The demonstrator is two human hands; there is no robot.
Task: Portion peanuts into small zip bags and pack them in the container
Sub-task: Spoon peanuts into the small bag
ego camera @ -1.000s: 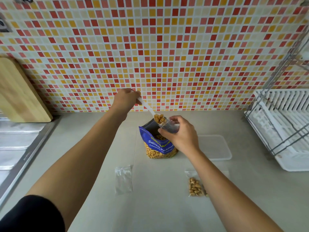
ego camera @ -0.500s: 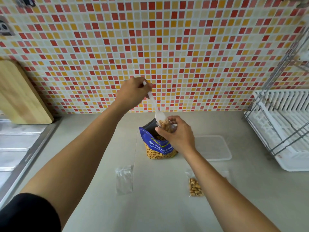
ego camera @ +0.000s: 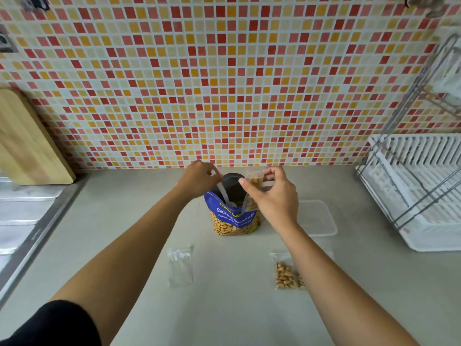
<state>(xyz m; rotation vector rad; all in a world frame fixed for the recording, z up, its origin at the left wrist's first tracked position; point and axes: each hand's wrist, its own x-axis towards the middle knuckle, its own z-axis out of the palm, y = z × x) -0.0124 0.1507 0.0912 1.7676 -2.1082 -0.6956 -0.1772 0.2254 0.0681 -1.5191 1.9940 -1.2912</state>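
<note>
A wall of red, orange and cream mosaic tiles backs a grey counter, where a person portions peanuts. A white dish rack with a wire frame stands at the counter's right end. A wooden board leans on the wall at the left, above a steel sink drainer.

Both bare forearms reach forward from the bottom edge, the left one coming out of a black sleeve. A clear, lidless container sits on the counter just right of the peanut bag and partly behind the right wrist. No packets can be seen inside it.

The peanut bag, blue with a clear lower window full of nuts, stands upright and open at mid-counter, near the wall. The left hand hovers at the bag's left rim, its fingers curled round the handle of a white spoon. The spoon slants down into the bag's dark mouth, with its bowl among the nuts.

The right hand pinches a small zip bag by its top between thumb and fingers. It holds the bag over the peanut bag's right rim, and peanuts show inside it.

Nearer the camera, an empty bag lies flat on the counter between the forearms. A filled bag of peanuts lies to its right, beside the right forearm and well apart from the container.
</note>
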